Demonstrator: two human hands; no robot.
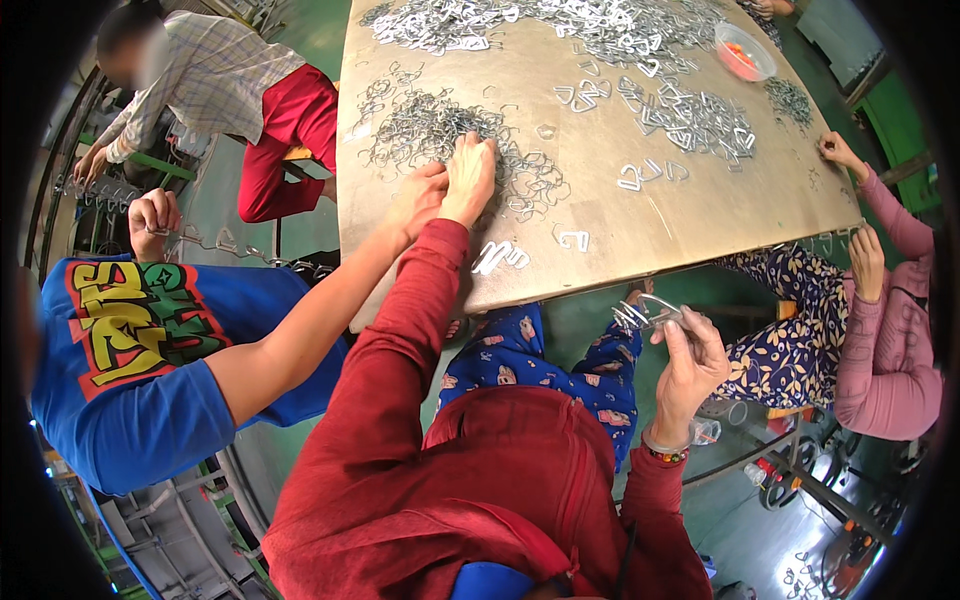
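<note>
My left hand [470, 172], in a red sleeve, rests on a heap of bent wire pieces [425, 125] on the tan table [680, 215]. Its fingers curl down into the heap, and what they hold is hidden. My right hand [692, 358] is below the table's near edge and grips a bundle of wire clips [645, 313]. A co-worker's bare hand [418, 195], from a person in a blue shirt [150, 350], lies right beside my left hand at the same heap.
More wire pieces [690, 115] cover the far and right parts of the table, with a clear bowl [745, 50] of orange bits. A person in pink [890, 330] sits at right and a person in red trousers [285, 130] at left. Metal racks [800, 480] stand on the green floor.
</note>
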